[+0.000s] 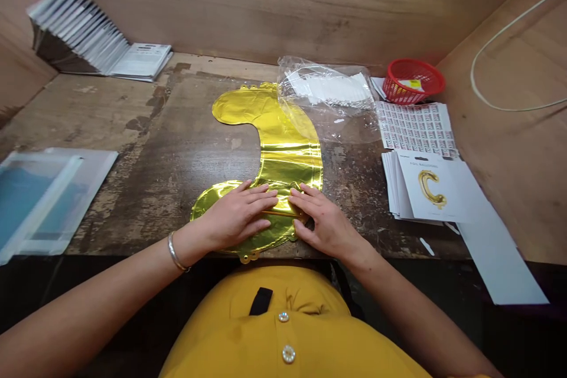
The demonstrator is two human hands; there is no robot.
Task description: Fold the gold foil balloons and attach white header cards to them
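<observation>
A gold foil balloon (283, 147) shaped like the letter C lies flat on the worn wooden table (177, 153). My left hand (237, 217) rests flat on its lower end, fingers stretched out and pressing down. My right hand (323, 221) lies beside it, fingers extended onto a fold in the foil. The fingertips of both hands nearly meet over the crease. A metal bangle (175, 253) circles my left wrist.
A clear plastic bag of white items (330, 91) sits behind the balloon. A red basket (413, 80), a sticker sheet (416, 127) and a stack of printed cards (427, 189) lie at right. Clear sleeves (44, 195) lie at left, card stacks (88, 35) at back left.
</observation>
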